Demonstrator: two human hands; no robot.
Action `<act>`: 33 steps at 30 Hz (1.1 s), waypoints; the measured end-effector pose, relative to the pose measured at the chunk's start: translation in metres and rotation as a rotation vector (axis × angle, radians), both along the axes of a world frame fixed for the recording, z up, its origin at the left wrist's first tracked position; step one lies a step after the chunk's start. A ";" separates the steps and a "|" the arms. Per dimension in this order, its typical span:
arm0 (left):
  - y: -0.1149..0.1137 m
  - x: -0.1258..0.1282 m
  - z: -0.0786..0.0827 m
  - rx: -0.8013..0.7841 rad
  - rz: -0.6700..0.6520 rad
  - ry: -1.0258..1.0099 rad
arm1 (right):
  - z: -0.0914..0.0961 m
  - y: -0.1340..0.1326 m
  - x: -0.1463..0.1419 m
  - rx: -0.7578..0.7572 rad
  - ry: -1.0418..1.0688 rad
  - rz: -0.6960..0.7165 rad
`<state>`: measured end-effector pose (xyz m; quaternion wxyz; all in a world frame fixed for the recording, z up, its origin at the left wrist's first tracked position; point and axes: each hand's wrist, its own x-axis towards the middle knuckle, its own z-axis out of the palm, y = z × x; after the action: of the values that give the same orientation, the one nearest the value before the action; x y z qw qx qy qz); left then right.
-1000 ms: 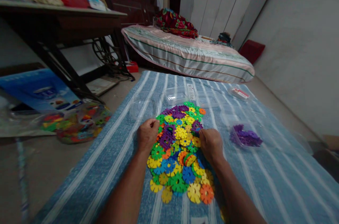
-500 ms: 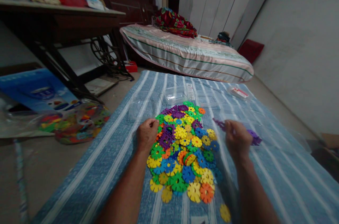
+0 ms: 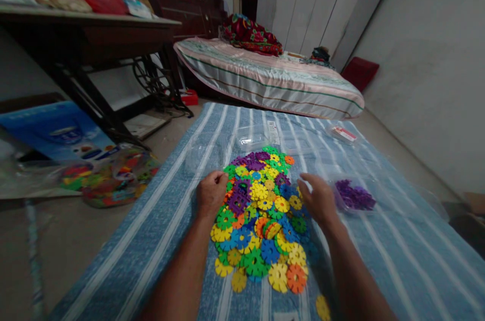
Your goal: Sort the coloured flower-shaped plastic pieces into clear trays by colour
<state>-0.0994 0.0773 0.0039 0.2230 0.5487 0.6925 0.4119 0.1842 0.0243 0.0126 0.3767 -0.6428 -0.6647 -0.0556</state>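
Observation:
A pile of flat, colourful snowflake-shaped plastic pieces [image 3: 261,215] lies on a blue striped cloth [image 3: 379,250] on the floor. My left hand [image 3: 211,193] rests at the pile's left edge, fingers curled into a loose pinch; what it holds is hidden. My right hand [image 3: 317,198] hovers at the pile's right edge with fingers apart and nothing in them. Just to its right, a clear plastic tub [image 3: 354,197] holds several purple pieces.
Two clear tubs [image 3: 252,136] [image 3: 202,153] and a red-labelled lid [image 3: 343,133] lie beyond the pile. A bag of colourful pieces [image 3: 117,179] and a blue box [image 3: 60,131] sit at left under a dark table [image 3: 94,33]. A low bed [image 3: 265,78] stands behind, a wall at right.
My right hand lifted a purple piece from the pile, carried it right to the tub of purple pieces, and has swung back to the pile empty. My left hand stayed put.

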 end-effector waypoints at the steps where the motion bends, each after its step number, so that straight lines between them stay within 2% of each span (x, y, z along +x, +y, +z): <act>1: 0.000 0.000 -0.001 -0.004 -0.002 -0.003 | -0.003 0.006 -0.007 -0.086 -0.005 0.017; 4: 0.001 -0.001 -0.002 -0.012 -0.010 -0.010 | -0.008 0.021 -0.020 -0.312 -0.056 0.069; 6: 0.000 0.000 -0.003 -0.011 -0.013 -0.012 | -0.008 0.029 -0.025 -0.399 -0.085 0.097; 9: -0.001 0.001 -0.002 -0.012 -0.012 -0.010 | -0.009 0.035 -0.029 -0.426 -0.097 0.108; 13: -0.001 0.001 -0.002 -0.002 -0.015 -0.011 | -0.012 0.031 -0.033 -0.363 -0.022 0.117; 15: -0.001 0.001 -0.002 0.002 -0.013 -0.011 | -0.013 0.026 -0.036 -0.281 0.125 0.131; 18: -0.001 0.002 -0.002 -0.010 -0.006 -0.011 | -0.009 0.017 -0.039 -0.171 0.502 0.191; 23: 0.000 0.002 -0.001 -0.022 -0.011 -0.010 | 0.009 0.004 -0.035 -0.142 1.205 0.261; 26: 0.001 0.002 -0.003 -0.018 -0.007 -0.010 | 0.018 -0.003 -0.028 -0.160 1.399 0.271; 29: 0.002 0.001 -0.005 -0.018 -0.002 -0.002 | 0.022 -0.011 -0.014 -0.139 1.296 0.149; 31: 0.002 0.001 -0.005 -0.017 -0.006 0.002 | 0.024 -0.016 0.002 -0.066 1.117 0.040; 33: 0.002 0.002 -0.005 -0.012 -0.005 0.004 | 0.027 -0.021 0.024 0.016 0.853 -0.095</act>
<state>-0.0978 0.0790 -0.0011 0.2260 0.5498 0.6940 0.4062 0.2080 0.0038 0.0397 0.6198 -0.6351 -0.4188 0.1926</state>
